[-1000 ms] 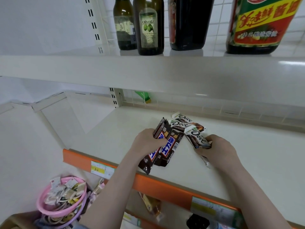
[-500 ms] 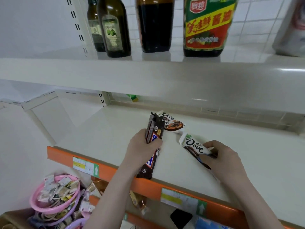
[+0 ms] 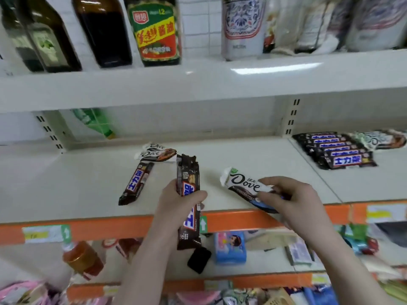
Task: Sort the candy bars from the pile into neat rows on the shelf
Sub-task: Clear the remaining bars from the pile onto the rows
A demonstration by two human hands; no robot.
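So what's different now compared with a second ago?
The left hand has lifted dark bars off the pile; the right hand has carried a Dove bar rightward. One dark bar and two Dove bars stayed on the shelf.

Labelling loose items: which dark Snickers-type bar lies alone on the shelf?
The dark bar left of the left hand, lying unheld; others are held or rowed at right.

On the shelf [image 3: 231,155], two white Dove bars [image 3: 157,153] lie near the back edge and one dark bar [image 3: 136,183] beside them. At the right end, a row of six dark bars [image 3: 337,149]. Two hands, each holding candy; how many, I can't tell.
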